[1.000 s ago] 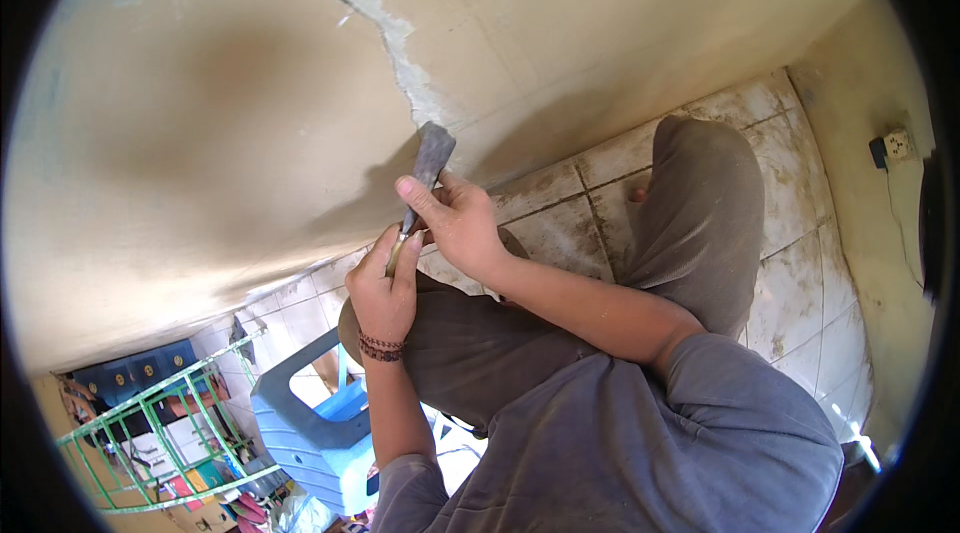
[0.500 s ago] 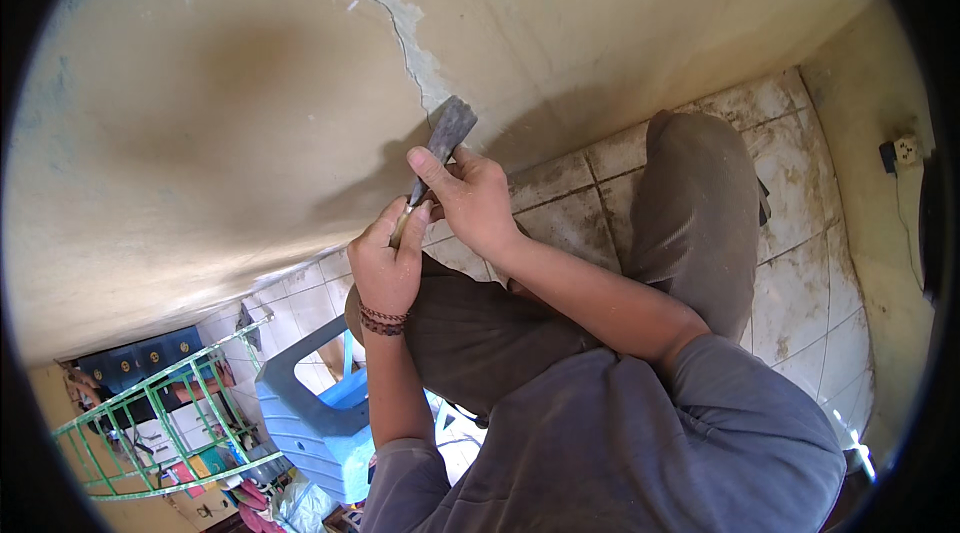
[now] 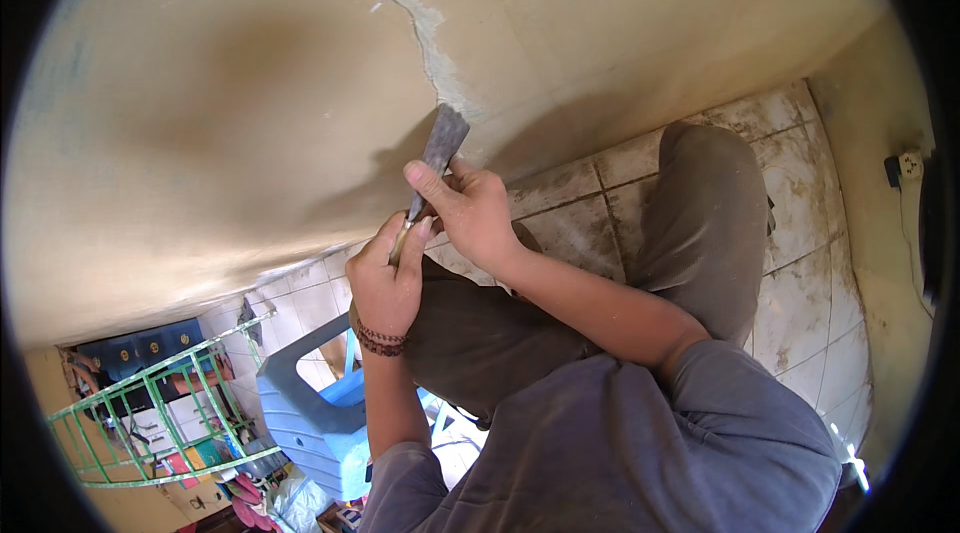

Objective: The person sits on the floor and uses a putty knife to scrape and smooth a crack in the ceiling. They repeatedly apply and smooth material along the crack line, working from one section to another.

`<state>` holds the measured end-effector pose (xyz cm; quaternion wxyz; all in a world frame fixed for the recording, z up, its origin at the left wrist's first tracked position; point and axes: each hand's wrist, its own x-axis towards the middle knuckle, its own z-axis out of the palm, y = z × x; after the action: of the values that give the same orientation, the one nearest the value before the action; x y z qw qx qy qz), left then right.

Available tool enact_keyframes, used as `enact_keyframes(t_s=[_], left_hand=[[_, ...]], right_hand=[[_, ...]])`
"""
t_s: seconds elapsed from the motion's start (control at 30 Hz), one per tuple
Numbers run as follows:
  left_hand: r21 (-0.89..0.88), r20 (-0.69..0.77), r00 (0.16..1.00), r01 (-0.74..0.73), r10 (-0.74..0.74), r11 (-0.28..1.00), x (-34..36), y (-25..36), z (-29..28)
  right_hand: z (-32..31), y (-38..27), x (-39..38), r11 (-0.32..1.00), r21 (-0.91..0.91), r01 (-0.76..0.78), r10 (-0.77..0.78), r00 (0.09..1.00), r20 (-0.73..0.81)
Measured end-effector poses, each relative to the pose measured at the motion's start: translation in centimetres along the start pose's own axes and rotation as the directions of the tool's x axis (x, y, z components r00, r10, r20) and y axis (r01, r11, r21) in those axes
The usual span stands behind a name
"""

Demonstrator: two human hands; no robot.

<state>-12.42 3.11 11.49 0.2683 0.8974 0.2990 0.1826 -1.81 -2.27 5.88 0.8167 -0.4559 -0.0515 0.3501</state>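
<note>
A grey, dust-coated putty knife [image 3: 443, 138] points up toward the lower end of a pale, jagged crack [image 3: 415, 18] in the beige wall [image 3: 200, 163]; whether its tip touches the wall I cannot tell. My right hand [image 3: 470, 208] grips the blade near its narrow neck, thumb laid over it. Lower down, my left hand [image 3: 385, 288], with a beaded bracelet at the wrist, is closed round the light yellowish handle. Both hands meet close together in front of the wall, above my bent legs.
A blue plastic step stool [image 3: 320, 433] stands at lower left, beside a green metal rack [image 3: 150, 413] and assorted clutter [image 3: 290, 503]. Dirty white floor tiles [image 3: 795, 193] run along the wall to a corner at right, where a socket [image 3: 908, 165] has a plug and cord.
My hands and the knife rose slightly to the right, then dipped a little, the grip staying the same. The whole view has shifted slightly, moving the crack rightward in the picture.
</note>
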Motion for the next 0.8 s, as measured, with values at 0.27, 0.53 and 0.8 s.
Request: enact_keyframes(t_s=[0.27,0.53,0.8], left_hand=[[0.041,0.017,1.0,0.006,-0.007,0.999,0.0,0.9,-0.3],[-0.006,-0.06,0.998,0.006,-0.007,1.0,-1.5,0.8,2.6],[-0.079,-0.141,0.988,0.049,-0.06,0.996,-3.5,-1.1,4.1]], right_hand=[[-0.4,-0.4,-0.1,0.997,-0.078,-0.029,0.034,0.998,0.055],[-1.7,0.2,-0.2,0.988,-0.153,0.014,-0.004,0.998,0.067],[-1.5,1.6,-0.9,0.945,-0.31,0.106,-0.099,0.994,0.038]])
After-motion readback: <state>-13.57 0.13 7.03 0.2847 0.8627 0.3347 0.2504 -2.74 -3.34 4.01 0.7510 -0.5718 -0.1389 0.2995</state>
